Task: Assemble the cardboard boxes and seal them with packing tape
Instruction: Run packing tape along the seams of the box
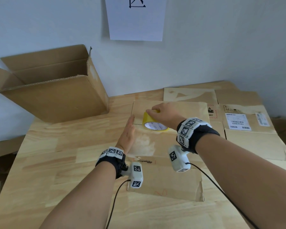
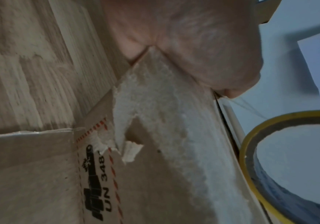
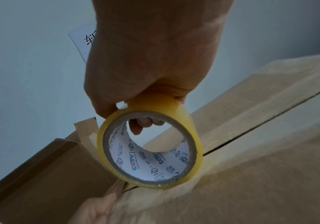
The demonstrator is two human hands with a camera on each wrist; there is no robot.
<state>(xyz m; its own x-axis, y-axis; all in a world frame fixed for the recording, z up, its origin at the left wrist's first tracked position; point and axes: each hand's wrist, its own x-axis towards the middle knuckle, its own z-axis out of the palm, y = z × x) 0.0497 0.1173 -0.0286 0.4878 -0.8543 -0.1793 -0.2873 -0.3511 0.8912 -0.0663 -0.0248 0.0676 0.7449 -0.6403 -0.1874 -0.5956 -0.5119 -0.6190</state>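
While the right hand (image 1: pixel 162 113) grips the yellow tape roll (image 1: pixel 153 122) from above, head view has the roll standing on edge on the closed box (image 1: pixel 168 162) in the middle of the bench (image 1: pixel 56 162), right over the seam between the flaps. Left hand (image 1: pixel 128 135) is flat with straight fingers, pressed against the box's left side near that seam. My take: keep that flat hand planted so the tape end stays stuck, then pull the roll straight along the seam with steady tension, or it'll wrinkle or drift off the gap.

Count from up here: one tape roll, one closed box being taped, one open box (image 1: pixel 53 96) at the back left against the wall, and a couple of flattened cartons (image 1: pixel 246 129) on the right (exact number hard to tell), plus one sheet of paper (image 1: pixel 136 22) on the wall.

Left wrist view: palm is pushed up against the cardboard, torn white label residue and a printed UN mark on the box, roll at the right edge.

Right wrist view: fingers curl over the roll, fingertips (image 3: pixel 145 122) showing through the core, and the roll touches the box right on the dark seam line.
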